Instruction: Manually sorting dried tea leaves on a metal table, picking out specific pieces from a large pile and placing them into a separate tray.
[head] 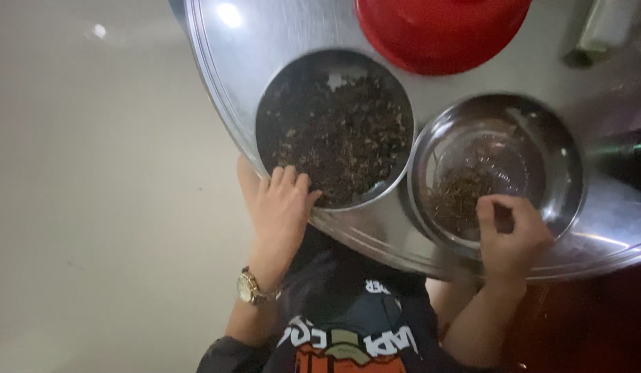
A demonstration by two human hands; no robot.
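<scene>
Two hands [282,207] [510,231] touch two steel bowls [265,117] [569,159] beside one red bowl [441,31].

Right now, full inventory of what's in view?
tray: 1, silver, large and round, under the dishes
pan: 1, metal, round, on the tray, holds dark dried bits
bowl: 1, shiny steel, on the tray beside the pan, a few dark bits inside
red bowl: 1, red, top edge of the tray
watch: 1, gold, left wrist
left hand: on the pan's near rim
right hand: over the bowl, fingers pinched
</scene>
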